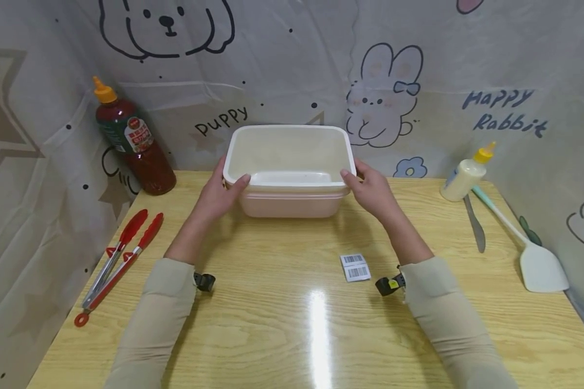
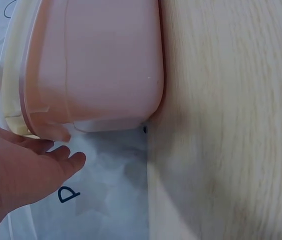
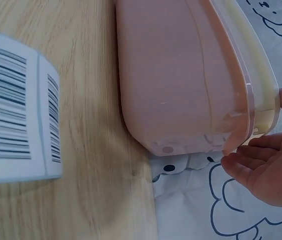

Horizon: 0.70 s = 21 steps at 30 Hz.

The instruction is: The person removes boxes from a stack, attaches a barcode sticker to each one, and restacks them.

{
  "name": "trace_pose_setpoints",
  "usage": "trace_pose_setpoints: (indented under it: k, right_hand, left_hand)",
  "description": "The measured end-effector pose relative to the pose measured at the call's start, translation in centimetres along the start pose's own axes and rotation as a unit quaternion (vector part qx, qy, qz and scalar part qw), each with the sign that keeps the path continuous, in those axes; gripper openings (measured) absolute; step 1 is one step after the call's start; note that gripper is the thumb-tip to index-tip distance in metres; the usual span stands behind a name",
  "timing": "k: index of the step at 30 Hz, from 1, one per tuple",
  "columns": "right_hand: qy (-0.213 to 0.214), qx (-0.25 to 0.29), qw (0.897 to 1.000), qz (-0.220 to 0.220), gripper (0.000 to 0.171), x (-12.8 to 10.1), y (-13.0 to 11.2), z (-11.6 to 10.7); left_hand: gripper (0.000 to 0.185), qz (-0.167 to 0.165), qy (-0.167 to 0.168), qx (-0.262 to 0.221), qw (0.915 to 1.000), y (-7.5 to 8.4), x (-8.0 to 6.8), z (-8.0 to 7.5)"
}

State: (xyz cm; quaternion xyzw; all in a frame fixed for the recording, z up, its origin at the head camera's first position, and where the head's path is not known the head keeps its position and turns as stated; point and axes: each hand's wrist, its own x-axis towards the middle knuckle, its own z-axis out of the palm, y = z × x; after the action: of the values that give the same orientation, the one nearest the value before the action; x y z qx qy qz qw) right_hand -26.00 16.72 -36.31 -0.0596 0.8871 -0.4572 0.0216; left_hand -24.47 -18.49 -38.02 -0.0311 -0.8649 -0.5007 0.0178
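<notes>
Gripping white bin (image 1: 289,148), stacked on pink bin (image 1: 292,206) on table (image 1: 267,313), at both ends w/ L fingers (image 2: 72,162) & R fingers (image 3: 238,167).

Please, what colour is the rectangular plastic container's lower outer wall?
The lower outer wall is pink, clearest in the right wrist view.

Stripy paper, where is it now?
In the head view, the barcode paper lies on the table, right of centre, in front of the pink box and left of the right wrist camera.
</notes>
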Motion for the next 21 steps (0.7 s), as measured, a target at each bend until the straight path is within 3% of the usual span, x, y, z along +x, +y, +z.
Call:
trace_pose_setpoints:
  k: [5,9,15,21]
  right_hand:
    - [0.005,-0.008,1.0,0.001,0.069,0.2,-0.5,-0.2]
    - [0.009,-0.012,1.0,-0.009,0.068,0.4,-1.3,-0.7]
    - [0.016,-0.017,0.999,-0.025,0.07,0.8,-3.3,-2.5]
    - [0.053,-0.011,0.997,-0.061,0.069,0.9,-5.4,-5.0]
  left_hand:
    - [0.088,-0.021,-0.002,0.014,0.9997,0.5,-0.1,-0.4]
    - [0.088,-0.019,0.005,0.037,0.9991,1.2,0.0,-0.9]
    - [0.09,0.012,0.022,0.039,0.9989,3.4,0.5,-2.2]
    - [0.093,0.073,0.034,0.016,0.9966,6.4,0.9,-3.1]
